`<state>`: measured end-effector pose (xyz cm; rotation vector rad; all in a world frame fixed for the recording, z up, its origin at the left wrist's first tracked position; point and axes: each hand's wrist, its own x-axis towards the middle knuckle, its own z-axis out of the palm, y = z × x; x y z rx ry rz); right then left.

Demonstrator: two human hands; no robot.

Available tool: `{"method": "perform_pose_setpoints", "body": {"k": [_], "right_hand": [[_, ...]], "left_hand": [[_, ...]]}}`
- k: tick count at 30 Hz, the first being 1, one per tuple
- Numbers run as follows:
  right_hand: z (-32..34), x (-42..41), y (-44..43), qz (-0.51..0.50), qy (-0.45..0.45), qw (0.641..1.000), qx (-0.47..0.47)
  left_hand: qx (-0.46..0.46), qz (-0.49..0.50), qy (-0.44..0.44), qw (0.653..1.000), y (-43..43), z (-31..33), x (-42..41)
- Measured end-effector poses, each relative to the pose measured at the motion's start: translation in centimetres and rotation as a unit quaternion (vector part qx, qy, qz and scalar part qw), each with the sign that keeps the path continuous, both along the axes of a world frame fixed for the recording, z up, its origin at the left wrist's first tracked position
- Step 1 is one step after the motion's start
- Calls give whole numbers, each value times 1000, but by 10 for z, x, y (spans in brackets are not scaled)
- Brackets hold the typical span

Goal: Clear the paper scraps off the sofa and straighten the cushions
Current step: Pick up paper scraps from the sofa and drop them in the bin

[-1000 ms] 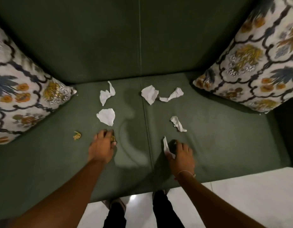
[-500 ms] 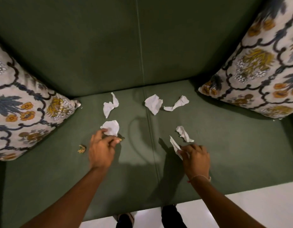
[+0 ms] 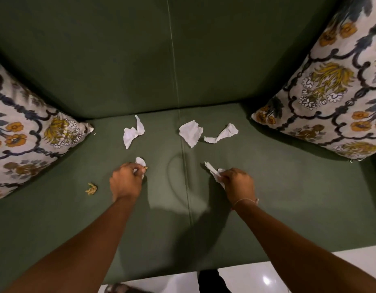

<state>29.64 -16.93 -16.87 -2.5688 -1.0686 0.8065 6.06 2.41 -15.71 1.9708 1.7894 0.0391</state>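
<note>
My left hand (image 3: 125,181) is closed around a white paper scrap (image 3: 140,161) and a small yellow bit, just above the green sofa seat (image 3: 288,197). White paper scraps (image 3: 212,173) stick out of my right hand (image 3: 238,183), which is shut on them. Three white scraps lie loose near the backrest: one left of the seam (image 3: 132,133), one on the seam (image 3: 190,133), one further right (image 3: 224,134). A small yellow scrap (image 3: 91,189) lies left of my left hand. Patterned cushions lean in the left corner (image 3: 24,142) and the right corner (image 3: 330,92).
The sofa's green backrest (image 3: 140,60) rises behind the scraps. White floor tiles (image 3: 256,275) show below the seat's front edge, with my feet partly in view there.
My left hand has closed on the white scrap that lay in front of it. My right hand has gathered the second scrap beside it. The view has shifted closer to the seat.
</note>
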Motion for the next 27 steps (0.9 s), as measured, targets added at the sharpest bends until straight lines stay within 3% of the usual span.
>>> {"method": "perform_pose_setpoints", "body": {"k": [6,11,18,21,25,27], "right_hand": [[16,-58,8,-206,124,970,34],[22,-159,24,-221,174,959,43],[23,-363,46,-48,196,979,-35],[23,-450,50,58,182,979,-67],[18,-549,53,47,252,962,-97],[4,-591,57,60,267,956,-108]], "left_hand": [[-43,72,-109,990,-30,16,-41],[-56,131,-164,976,-57,32,-135],[-40,274,-180,944,-104,42,-328],[-28,348,-121,929,-120,35,-407],[-96,489,-76,864,-135,8,-500],[-118,506,-44,853,-140,-13,-536]]}}
